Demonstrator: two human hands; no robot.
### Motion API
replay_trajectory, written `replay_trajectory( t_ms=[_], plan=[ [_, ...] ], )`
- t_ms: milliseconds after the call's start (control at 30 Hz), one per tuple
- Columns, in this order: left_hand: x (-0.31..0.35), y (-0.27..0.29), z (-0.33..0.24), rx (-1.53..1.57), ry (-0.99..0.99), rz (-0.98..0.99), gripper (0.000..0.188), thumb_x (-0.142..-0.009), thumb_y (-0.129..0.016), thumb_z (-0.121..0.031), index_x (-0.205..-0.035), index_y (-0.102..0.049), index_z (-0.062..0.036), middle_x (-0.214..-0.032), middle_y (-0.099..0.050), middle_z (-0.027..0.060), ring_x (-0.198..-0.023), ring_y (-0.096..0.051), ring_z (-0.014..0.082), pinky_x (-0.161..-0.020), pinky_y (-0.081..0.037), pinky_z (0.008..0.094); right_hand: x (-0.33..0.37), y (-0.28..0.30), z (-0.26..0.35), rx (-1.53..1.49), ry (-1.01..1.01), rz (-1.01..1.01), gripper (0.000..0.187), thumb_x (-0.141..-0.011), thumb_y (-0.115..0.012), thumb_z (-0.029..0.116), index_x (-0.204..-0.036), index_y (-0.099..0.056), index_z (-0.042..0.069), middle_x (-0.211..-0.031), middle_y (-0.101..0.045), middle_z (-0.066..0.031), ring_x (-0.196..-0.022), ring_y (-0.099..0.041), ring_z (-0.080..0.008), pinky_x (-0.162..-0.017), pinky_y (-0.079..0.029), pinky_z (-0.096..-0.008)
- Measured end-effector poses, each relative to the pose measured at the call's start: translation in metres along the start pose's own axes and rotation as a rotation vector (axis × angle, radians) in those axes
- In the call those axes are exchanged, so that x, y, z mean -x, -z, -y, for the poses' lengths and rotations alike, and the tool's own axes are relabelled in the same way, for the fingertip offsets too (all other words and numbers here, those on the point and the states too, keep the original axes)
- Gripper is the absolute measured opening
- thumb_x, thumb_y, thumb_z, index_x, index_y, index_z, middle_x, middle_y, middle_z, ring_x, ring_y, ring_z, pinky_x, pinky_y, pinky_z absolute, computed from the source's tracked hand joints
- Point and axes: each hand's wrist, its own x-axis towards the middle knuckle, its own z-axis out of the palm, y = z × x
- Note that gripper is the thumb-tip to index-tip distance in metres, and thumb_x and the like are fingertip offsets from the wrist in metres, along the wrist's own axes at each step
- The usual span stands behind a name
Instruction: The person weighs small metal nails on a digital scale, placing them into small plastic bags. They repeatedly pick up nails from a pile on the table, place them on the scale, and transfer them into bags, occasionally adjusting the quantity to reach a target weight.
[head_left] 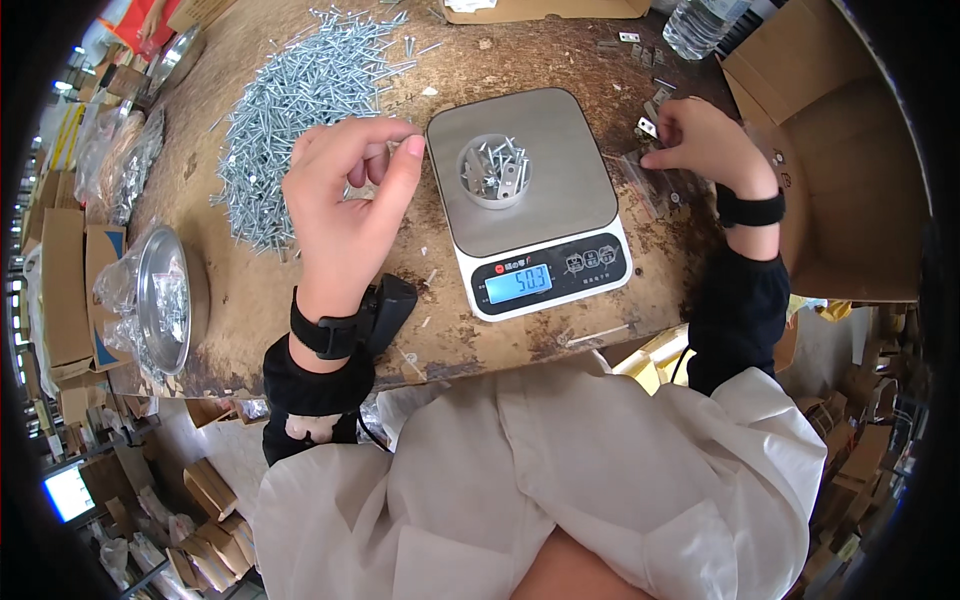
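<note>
My left hand point(345, 190) hovers between a big heap of silver screws point(300, 110) and a digital scale point(535, 230). Its thumb and forefinger tips come together; whatever may be between them is hidden. On the scale's steel plate, left of centre, stands a small round clear cup point(482, 198) with several screws and small metal plates in it. The scale's display point(520, 284) is lit blue. Right of the scale, my right hand point(710, 145) reaches low over the table, thumb and fingers apart. A small metal plate with holes point(647, 127) lies against its fingertips.
Several more small plates point(655, 100) and a clear plastic bag point(645, 185) lie near my right hand. An open cardboard box point(850, 190) stands at the right, with a water bottle point(700, 25) behind. A metal bowl point(185, 300) holding a bag sits at the left table edge.
</note>
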Motion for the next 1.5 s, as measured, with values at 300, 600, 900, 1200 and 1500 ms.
replay_trajectory(
  t_ms=[300, 600, 900, 1200, 1500],
  plan=[
    [0.0, 0.001, 0.005, 0.013, -0.021, 0.062, 0.006, -0.084, -0.073, -0.003, -0.089, -0.07, -0.0027, -0.07, -0.052, -0.0027, -0.063, -0.042, 0.0061, -0.059, -0.033, 0.023, -0.011, -0.002, -0.007, -0.26, -0.033, 0.093, 0.02, -0.077, -0.077, 0.012, -0.078, -0.06, 0.001, -0.066, -0.061, -0.0084, -0.06, -0.058, -0.0173, -0.056, -0.044, -0.032],
    [-0.001, 0.001, 0.001, 0.025, -0.014, 0.054, 0.008, -0.08, -0.075, -0.008, -0.086, -0.07, -0.0073, -0.066, -0.055, 0.0003, -0.062, -0.049, 0.0142, -0.067, -0.039, 0.0295, -0.001, 0.02, -0.011, -0.82, 0.194, -0.519, 0.013, -0.095, -0.067, 0.013, -0.091, -0.059, 0.002, -0.074, -0.055, 0.0075, -0.063, -0.046, 0.0007, -0.055, -0.036, -0.0159],
    [0.008, -0.004, -0.041, 0.159, -0.096, 0.301, 0.027, -0.076, -0.081, -0.016, -0.097, -0.069, -0.0053, -0.081, -0.062, 0.0055, -0.072, -0.057, 0.022, -0.067, -0.043, 0.0324, 0.03, -0.001, 0.108, -0.523, 0.881, -0.761, 0.018, -0.076, -0.078, 0.014, -0.074, -0.061, 0.009, -0.064, -0.058, -0.0033, -0.054, -0.057, -0.0208, -0.05, -0.042, -0.0312],
    [0.011, 0.002, -0.042, 0.302, -0.118, 0.58, 0.013, -0.08, -0.076, -0.011, -0.089, -0.07, -0.0042, -0.075, -0.061, 0.0069, -0.063, -0.058, 0.0208, -0.055, -0.043, 0.032, 0.028, -0.022, 0.11, -0.429, 0.91, -0.731, 0.022, -0.083, -0.071, 0.023, -0.074, -0.055, 0.011, -0.067, -0.053, -0.0016, -0.057, -0.056, -0.0225, -0.052, -0.041, -0.0353],
    [0.018, -0.005, -0.042, 0.284, -0.143, 0.585, 0.009, -0.083, -0.071, -0.013, -0.084, -0.066, -0.0044, -0.068, -0.055, 0.0081, -0.055, -0.053, 0.0252, -0.05, -0.039, 0.0348, 0.036, -0.024, 0.115, -0.419, 0.944, -0.692, 0.027, -0.083, -0.072, 0.037, -0.083, -0.063, 0.011, -0.076, -0.052, 0.0, -0.056, -0.05, -0.0178, -0.05, -0.039, -0.0299]
  ],
)
